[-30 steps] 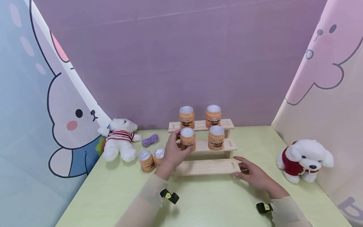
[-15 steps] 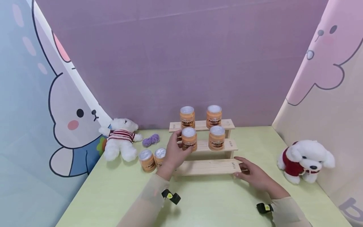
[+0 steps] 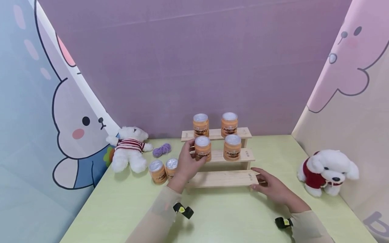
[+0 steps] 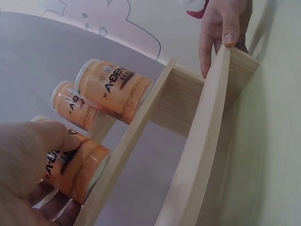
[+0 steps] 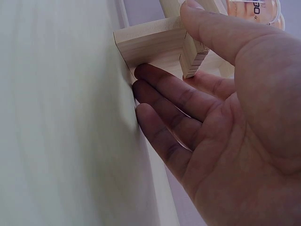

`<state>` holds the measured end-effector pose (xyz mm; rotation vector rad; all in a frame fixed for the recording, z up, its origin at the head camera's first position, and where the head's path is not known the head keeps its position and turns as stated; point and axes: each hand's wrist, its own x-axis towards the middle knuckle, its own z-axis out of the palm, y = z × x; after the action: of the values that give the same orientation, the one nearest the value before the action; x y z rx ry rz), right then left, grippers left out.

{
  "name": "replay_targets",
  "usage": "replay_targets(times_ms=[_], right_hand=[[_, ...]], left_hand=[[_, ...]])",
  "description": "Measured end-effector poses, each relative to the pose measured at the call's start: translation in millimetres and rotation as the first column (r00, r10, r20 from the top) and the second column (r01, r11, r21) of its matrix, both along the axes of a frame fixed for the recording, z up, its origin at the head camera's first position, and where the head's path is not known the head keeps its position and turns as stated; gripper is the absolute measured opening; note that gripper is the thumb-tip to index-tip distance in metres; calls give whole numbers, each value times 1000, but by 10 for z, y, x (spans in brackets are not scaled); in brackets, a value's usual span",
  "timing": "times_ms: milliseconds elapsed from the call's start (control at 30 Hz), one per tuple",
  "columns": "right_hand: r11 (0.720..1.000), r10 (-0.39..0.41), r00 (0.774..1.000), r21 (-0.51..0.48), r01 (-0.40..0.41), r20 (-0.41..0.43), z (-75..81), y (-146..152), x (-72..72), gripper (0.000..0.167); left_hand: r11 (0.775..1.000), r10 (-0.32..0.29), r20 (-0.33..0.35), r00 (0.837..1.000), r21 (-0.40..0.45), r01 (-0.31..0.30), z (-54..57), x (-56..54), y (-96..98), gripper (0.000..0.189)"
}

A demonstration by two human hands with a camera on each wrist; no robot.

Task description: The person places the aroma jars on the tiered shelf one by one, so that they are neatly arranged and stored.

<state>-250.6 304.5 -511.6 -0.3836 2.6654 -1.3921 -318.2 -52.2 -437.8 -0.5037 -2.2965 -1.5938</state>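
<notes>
My left hand (image 3: 186, 163) grips an orange can (image 3: 202, 147) with a silver lid, thumb in front and fingers round its far side. This can stands upright at the left of the middle step of a three-step wooden rack (image 3: 223, 179). Another orange can (image 3: 232, 148) is to its right on that step. At the right end of the lowest step, my right hand (image 3: 270, 185) pinches the board between thumb and index finger; the right wrist view shows the other fingers (image 5: 162, 136) loosely bent below. In the left wrist view, the held can (image 4: 77, 165) touches the step.
Two similar cans (image 3: 201, 125) (image 3: 229, 125) occupy the top step. Two more cans (image 3: 157, 172) (image 3: 171, 166) stand on the table left of the rack, one partly behind my left hand. A plush toy in stripes (image 3: 129, 148), purple yarn (image 3: 161, 150) and a white plush dog (image 3: 328, 172) flank the rack.
The whole view shifted very slightly between the first frame and the second. Both hands keep their holds, and the held can stays in its place on the middle step.
</notes>
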Motion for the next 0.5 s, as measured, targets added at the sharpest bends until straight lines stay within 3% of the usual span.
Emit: replay_targets(times_ms=[500], right_hand=[[1000, 10, 1000, 9, -10, -14, -12, 10, -14, 77]], left_hand=[[1000, -16, 11, 1000, -3, 16, 11, 46, -60, 76]])
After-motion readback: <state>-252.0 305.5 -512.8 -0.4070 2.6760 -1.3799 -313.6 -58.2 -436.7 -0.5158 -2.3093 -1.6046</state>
